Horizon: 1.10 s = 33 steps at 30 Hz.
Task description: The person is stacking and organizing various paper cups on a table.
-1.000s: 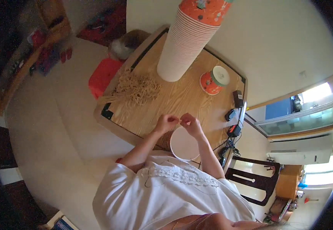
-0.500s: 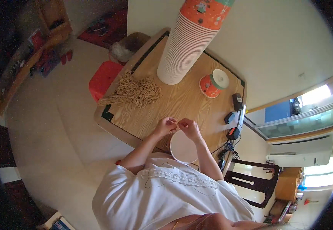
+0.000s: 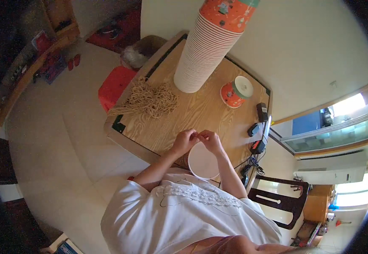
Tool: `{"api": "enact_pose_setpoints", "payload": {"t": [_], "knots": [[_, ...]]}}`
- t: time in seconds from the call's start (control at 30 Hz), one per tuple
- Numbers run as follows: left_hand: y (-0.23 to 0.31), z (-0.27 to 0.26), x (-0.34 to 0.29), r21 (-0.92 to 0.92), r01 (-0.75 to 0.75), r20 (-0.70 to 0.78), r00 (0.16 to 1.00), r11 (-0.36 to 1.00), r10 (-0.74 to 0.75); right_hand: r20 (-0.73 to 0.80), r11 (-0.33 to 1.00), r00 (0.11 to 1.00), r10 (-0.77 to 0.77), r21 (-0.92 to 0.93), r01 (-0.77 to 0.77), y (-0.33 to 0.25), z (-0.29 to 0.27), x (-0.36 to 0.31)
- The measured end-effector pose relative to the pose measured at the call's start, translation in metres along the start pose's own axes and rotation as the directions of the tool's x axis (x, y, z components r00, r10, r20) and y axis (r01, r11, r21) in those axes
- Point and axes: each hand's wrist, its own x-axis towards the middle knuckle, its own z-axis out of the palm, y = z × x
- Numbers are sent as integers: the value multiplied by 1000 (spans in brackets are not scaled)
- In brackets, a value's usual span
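My left hand and my right hand meet over the near part of the wooden table, fingertips pinched together. Whatever thin thing they pinch is too small to make out. Just below them, close to my shirt, a round white paper tub shows its pale face toward me, with a tan strip along its left side. My right wrist passes over the tub's right edge. Farther left on the table lies a tangled heap of tan twine, its straighter ends bunched toward the table's left edge.
A tall leaning stack of white paper tubs, orange at the top, stands at the back. To its right is a short orange-and-green tub. Black adapters and cables line the right edge. A red stool and dark chair flank the table.
My left hand has turned slightly and its fingers have closed in nearer to the right hand's. The tub below has shifted very little; everything else stays put.
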Motion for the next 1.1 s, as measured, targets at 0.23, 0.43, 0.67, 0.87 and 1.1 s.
{"api": "enact_pose_setpoints", "payload": {"t": [0.23, 0.43, 0.67, 0.87, 1.1], "knots": [[-2, 3, -2, -59, 62, -2, 998, 996, -62, 32, 999, 999, 3, -54, -1, -5, -6, -1], [-28, 8, -1, -458, 387, 177, 922, 800, -345, 46, 1000, 999, -24, -17, 25, -16, -5, -2], [-21, 2, -1, -438, 403, 147, 914, 804, -378, -11, 996, 999, -38, -85, 37, 1, -2, 1], [-29, 4, -4, -349, 326, 72, 944, 879, -322, -20, 996, 999, -40, -78, 39, 2, 1, 3], [-13, 1, -4, -529, 492, 277, 870, 691, -407, -49, 995, 998, -29, -92, 24, 2, -2, 6]]}}
